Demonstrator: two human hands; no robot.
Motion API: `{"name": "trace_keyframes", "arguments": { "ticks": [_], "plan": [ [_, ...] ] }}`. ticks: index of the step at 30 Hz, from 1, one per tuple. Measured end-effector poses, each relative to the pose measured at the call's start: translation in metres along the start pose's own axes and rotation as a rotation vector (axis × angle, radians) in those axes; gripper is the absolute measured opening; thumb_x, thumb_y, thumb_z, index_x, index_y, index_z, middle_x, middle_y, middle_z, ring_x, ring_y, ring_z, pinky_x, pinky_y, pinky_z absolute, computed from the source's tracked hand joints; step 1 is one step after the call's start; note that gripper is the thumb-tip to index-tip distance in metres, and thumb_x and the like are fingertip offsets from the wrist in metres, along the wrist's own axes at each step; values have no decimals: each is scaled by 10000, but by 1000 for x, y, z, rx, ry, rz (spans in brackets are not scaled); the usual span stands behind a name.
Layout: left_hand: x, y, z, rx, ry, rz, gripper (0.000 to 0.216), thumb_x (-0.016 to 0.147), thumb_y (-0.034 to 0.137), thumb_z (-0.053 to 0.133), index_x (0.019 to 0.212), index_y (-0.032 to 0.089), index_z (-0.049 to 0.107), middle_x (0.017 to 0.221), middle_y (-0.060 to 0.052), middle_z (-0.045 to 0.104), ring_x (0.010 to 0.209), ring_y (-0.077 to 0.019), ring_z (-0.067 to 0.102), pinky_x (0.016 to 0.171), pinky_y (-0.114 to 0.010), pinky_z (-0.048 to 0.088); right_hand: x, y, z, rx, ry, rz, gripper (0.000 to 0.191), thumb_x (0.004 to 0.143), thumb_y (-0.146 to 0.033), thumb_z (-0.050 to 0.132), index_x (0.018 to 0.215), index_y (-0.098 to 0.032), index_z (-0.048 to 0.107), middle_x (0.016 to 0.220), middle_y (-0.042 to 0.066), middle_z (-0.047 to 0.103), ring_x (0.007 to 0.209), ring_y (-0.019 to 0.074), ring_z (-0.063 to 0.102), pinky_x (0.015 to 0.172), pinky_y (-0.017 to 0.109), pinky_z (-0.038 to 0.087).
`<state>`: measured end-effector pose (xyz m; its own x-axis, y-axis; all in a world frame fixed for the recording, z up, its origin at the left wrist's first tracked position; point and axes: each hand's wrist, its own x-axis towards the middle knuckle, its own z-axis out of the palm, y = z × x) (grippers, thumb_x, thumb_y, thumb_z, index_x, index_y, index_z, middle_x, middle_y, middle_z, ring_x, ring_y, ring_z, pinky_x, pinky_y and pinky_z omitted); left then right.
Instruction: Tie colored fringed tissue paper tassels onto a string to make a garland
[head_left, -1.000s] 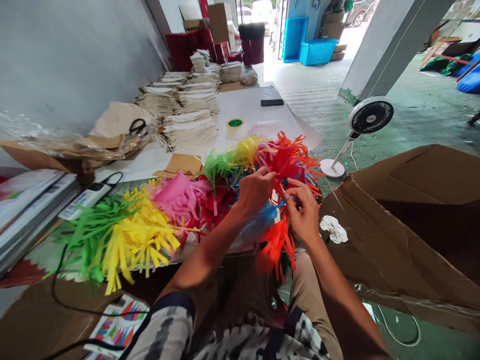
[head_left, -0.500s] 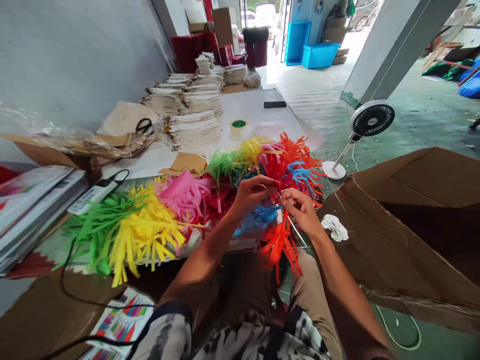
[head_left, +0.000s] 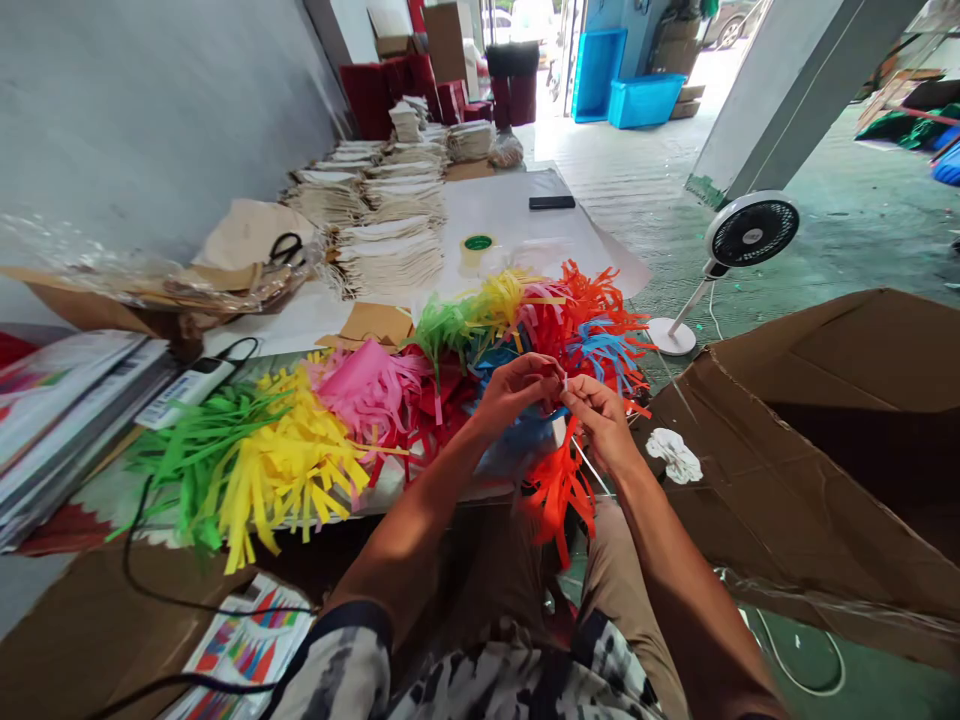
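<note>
My left hand [head_left: 519, 392] and my right hand [head_left: 600, 418] meet over the near table edge, fingertips pinched together around a thin white string [head_left: 592, 466]. A small pale end of it stands up between the fingertips. The string slants down to the right below my right hand. Beneath the hands hangs a red-orange paper-strip tassel [head_left: 559, 490]; its top is hidden. Blue strips [head_left: 517, 447] lie under my left hand. Around them are a pink tassel [head_left: 373, 385], a yellow tassel [head_left: 289, 460], a green tassel [head_left: 199, 450] and more red strips [head_left: 596, 290].
Stacks of cream bags [head_left: 397, 250] run along the wall side, with tape [head_left: 475, 254], scissors [head_left: 286, 249] and a dark flat object [head_left: 551, 202] on the table. A white fan [head_left: 752, 232] stands right. An open cardboard box [head_left: 817, 440] borders my right arm, crumpled tissue [head_left: 673, 455] on it.
Both hands have shifted slightly to the right, still pinched together. The pale string end now stands upright between the fingertips. The red-orange tassel hangs almost where it was.
</note>
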<state>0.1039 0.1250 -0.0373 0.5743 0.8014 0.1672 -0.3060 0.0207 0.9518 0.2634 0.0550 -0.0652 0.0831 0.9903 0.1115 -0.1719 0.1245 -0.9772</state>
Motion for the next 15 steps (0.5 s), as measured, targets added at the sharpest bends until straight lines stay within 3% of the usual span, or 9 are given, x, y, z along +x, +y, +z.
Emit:
{"name": "trace_keyframes", "arguments": {
  "ticks": [3, 5, 8, 15],
  "plan": [
    [3, -1, -5, 83, -7, -15, 437, 843, 520, 818, 1044, 159, 674, 894, -36, 711, 673, -117, 641, 625, -247, 540, 1, -4, -1, -113, 10, -42, 290, 909, -521, 711, 892, -234, 672, 895, 15, 642, 654, 138, 488, 572, 276, 406],
    [5, -2, -9, 171, -1, -5, 425, 867, 538, 780, 1009, 155, 660, 893, -34, 696, 721, -119, 630, 674, -245, 532, 1, -9, -3, -244, 35, -159, 252, 940, -465, 676, 854, -229, 658, 1081, 51, 679, 886, 194, 607, 766, 325, 489],
    [8, -2, -11, 364, -10, 32, 363, 910, 511, 705, 976, 165, 620, 882, -16, 666, 744, -112, 593, 702, -234, 498, 0, -17, -5, -422, 77, -323, 237, 977, -383, 626, 801, -225, 614, 1210, 83, 670, 1198, 260, 600, 997, 399, 458],
    [7, 7, -6, 840, -47, 140, 153, 900, 302, 608, 981, 173, 606, 802, 23, 633, 673, -103, 536, 667, -242, 429, -3, -25, -4, -631, 50, -340, 128, 956, -259, 587, 830, -233, 592, 1191, 79, 703, 1121, 241, 644, 1000, 422, 448]
  ]
}}
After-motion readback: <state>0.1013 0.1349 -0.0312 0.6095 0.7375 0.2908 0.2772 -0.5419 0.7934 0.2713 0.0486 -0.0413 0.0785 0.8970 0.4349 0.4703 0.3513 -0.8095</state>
